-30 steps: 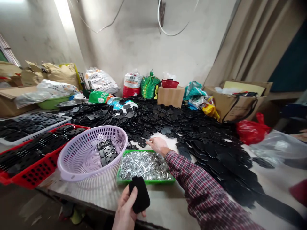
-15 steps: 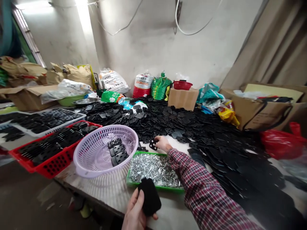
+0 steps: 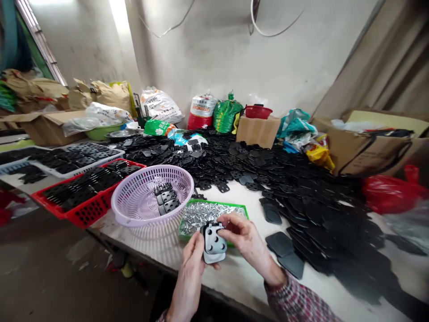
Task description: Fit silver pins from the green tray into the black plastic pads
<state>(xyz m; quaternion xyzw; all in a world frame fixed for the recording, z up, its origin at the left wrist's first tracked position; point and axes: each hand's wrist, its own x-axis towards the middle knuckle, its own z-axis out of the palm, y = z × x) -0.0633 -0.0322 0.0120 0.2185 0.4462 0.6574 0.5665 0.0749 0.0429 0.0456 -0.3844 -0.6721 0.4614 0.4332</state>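
Note:
My left hand (image 3: 191, 264) is wrapped round the left side of a flat black plate (image 3: 214, 258), above the table's front edge. On top of that plate lies a smaller black plate with round holes (image 3: 214, 240), its top right corner pinched by my right hand (image 3: 246, 239). Just behind my hands sits a green tray (image 3: 248, 213) of small silver metal pins (image 3: 201, 212), partly hidden by them. The lilac basket (image 3: 134, 214) to the left holds several joined black pieces (image 3: 166, 199).
A red basket (image 3: 80, 212) of black plates stands at the left, with a white basket (image 3: 75, 167) behind it. Loose black plates (image 3: 261, 163) heap across the back and right. Cartons (image 3: 258, 131) and bags (image 3: 201, 112) line the wall.
My right hand has come back from behind the green tray to my left hand, bringing the plate with holes onto the flat plate. The view has shifted slightly.

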